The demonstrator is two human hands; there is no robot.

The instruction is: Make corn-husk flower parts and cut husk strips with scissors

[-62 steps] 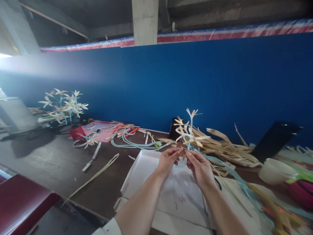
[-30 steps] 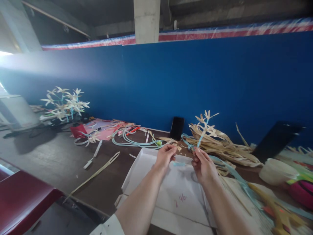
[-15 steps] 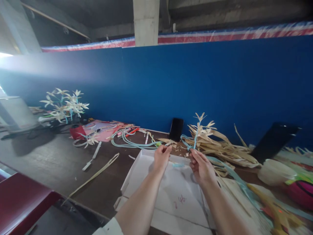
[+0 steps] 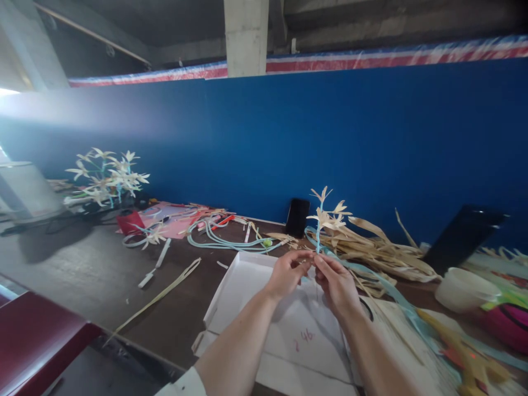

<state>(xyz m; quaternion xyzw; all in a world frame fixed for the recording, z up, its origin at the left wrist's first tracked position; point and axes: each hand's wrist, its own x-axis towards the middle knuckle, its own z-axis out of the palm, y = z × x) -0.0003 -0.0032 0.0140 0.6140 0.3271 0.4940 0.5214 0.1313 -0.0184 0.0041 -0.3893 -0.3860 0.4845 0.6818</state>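
Observation:
My right hand (image 4: pixel 337 283) pinches the lower end of an artificial flower stem (image 4: pixel 318 237) wrapped in light blue. The stem stands upright and carries several cream, straw-like flowers (image 4: pixel 328 215). My left hand (image 4: pixel 289 275) is closed, its thumb and fingers meeting the right fingertips at the stem's base. Whatever lies between the left fingers is hidden. Both hands are above an open white cardboard box (image 4: pixel 272 324) with red handwriting on it. A small light blue piece (image 4: pixel 304 280) shows just under the fingers.
Dried husks (image 4: pixel 379 253) lie behind my right hand, with a blue ribbon (image 4: pixel 391 289) beside them. A phone (image 4: pixel 297 217) leans on the blue partition. Blue cords (image 4: pixel 214 242) lie left of the box. A yellow glue gun (image 4: pixel 466 346) and white bowl (image 4: pixel 464 289) are at right.
My left hand has moved right and up to meet the right hand at the stem. The flower stem has shifted slightly left with my right hand.

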